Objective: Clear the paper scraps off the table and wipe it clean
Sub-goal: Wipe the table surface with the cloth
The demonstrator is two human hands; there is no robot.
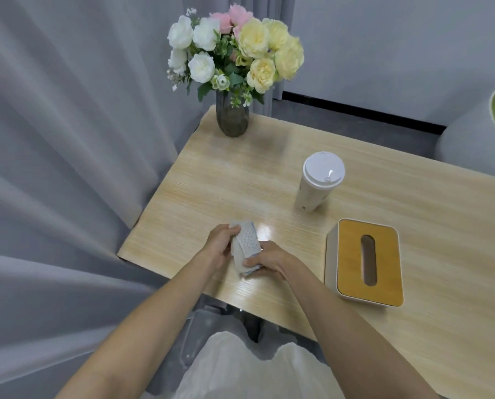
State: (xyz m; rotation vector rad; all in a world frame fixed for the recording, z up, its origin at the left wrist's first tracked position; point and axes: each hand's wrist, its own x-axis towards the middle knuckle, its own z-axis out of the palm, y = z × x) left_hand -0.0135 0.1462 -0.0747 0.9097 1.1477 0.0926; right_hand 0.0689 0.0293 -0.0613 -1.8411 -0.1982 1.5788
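Table: the pale wooden table [211, 174] shows fine, straight beige grain.
Cloth: the folded white cloth [247, 240] seems to carry small bluish dots and a blue edge.
Cup: the cream paper cup [312, 194] has a white lid.
Box: the white tissue box [331, 254] has an amber top.
Bouquet: the white, yellow and pink flowers [234, 50] stand in a smoky grey glass vase [232, 116].
Curtain: the plain grey curtain [67, 139].

- The left forearm [142, 321] and right forearm [355, 326] are bare along their whole visible length, from 7 and 5 o'clock.
- The left hand [220, 249] and right hand [269, 262] are bare.
- A white, crinkled garment [240, 370] covers the lap at 6 o'clock, parted into two rounded folds.
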